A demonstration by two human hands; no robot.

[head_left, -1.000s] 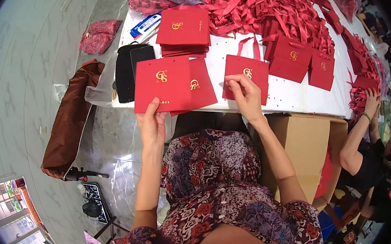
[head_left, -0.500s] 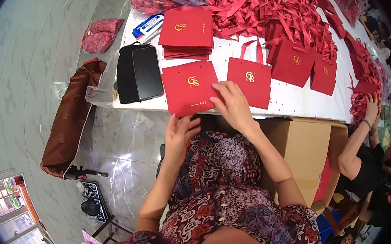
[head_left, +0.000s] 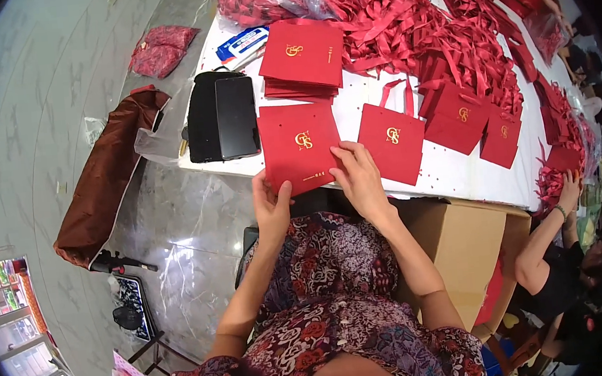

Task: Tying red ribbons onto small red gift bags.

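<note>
A flat red paper gift bag [head_left: 300, 145] with a gold emblem lies at the table's front edge, its lower part sticking out over the edge. My left hand [head_left: 272, 206] holds its lower left corner between thumb and fingers. At the lower right corner, my right hand [head_left: 362, 182] grips the side edge with thumb and fingertips. Right of it lies another red gift bag [head_left: 392, 148] with a ribbon handle at its top. A stack of flat red bags [head_left: 301, 53] sits just behind the held one.
A black phone [head_left: 236, 118] lies on a black pouch at the left, near a blue-and-white box [head_left: 243, 48]. Red ribbons [head_left: 390, 22] heap across the back of the white table [head_left: 471, 173]. An open cardboard box [head_left: 464, 252] stands below right. Another person's arm [head_left: 543, 238] reaches in at the far right.
My left hand has moved up and closed on the bag's lower left corner. The bag has tilted slightly, its right side rising. The whole view has shifted a little.
</note>
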